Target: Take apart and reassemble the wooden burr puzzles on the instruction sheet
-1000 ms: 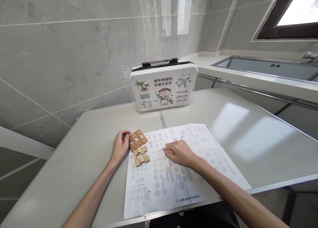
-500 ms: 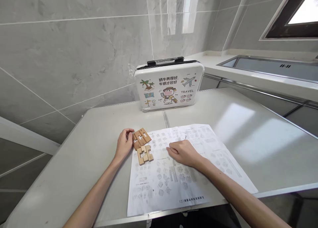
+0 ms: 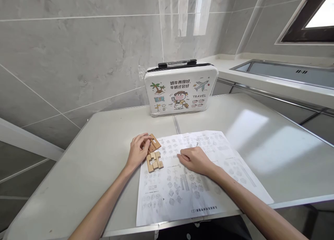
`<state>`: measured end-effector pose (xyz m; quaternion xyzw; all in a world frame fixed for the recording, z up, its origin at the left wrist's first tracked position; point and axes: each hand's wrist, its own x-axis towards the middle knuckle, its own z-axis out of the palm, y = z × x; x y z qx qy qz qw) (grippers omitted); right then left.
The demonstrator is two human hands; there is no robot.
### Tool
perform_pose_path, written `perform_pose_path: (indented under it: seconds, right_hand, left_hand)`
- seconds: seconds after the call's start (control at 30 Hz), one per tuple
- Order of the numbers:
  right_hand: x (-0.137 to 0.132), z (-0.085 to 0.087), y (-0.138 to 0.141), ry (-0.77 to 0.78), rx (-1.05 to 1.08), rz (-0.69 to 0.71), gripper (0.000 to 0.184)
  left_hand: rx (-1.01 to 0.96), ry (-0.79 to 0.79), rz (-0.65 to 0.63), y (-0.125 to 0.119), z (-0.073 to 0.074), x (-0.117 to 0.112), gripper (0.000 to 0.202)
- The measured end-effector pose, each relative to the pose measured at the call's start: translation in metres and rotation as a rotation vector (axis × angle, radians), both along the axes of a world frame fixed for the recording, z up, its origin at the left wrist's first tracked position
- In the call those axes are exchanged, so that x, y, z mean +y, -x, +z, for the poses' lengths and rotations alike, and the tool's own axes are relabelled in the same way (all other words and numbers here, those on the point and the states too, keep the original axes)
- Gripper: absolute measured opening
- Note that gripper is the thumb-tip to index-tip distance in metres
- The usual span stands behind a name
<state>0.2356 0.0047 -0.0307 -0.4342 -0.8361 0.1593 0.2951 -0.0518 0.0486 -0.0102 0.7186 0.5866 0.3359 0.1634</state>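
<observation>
My left hand (image 3: 138,150) lies over the darker brown wooden puzzle pieces (image 3: 155,143), its bent fingers and thumb closed on the left one and covering much of it. Just below, the paler notched wooden pieces (image 3: 154,162) sit side by side with a gap in their middle. Both groups rest on the left part of a large printed paper sheet (image 3: 177,201). My right hand (image 3: 195,160) rests on the middle of that sheet in a loose fist. Its curled fingers hide whatever may be inside.
A white cartoon-printed case (image 3: 180,90) in clear plastic wrap stands at the back of the pale table (image 3: 112,128). Behind it rises a grey tiled wall (image 3: 91,59). To the right is a counter with a sink (image 3: 284,71). A seam runs across the tabletop behind the sheet.
My left hand has moved right and over the darker wooden pieces, from their left edge. My right hand keeps its fist on the sheet. The whole view has shifted slightly.
</observation>
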Motion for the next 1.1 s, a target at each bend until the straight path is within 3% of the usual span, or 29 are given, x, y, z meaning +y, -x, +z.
perform_pose_path:
  seconds: [0.2,1.1]
  right_hand:
    - [-0.0001,-0.0003,-0.0008,0.016,0.008,-0.004,0.041]
    - [0.0006,0.0003,-0.0012,0.019,0.033,0.0,0.041]
  left_hand:
    - [-0.004,0.02,-0.006,0.0018,-0.0043,0.0016,0.031]
    - [0.077,0.052,-0.058,0.0015,0.0035,0.0024,0.031]
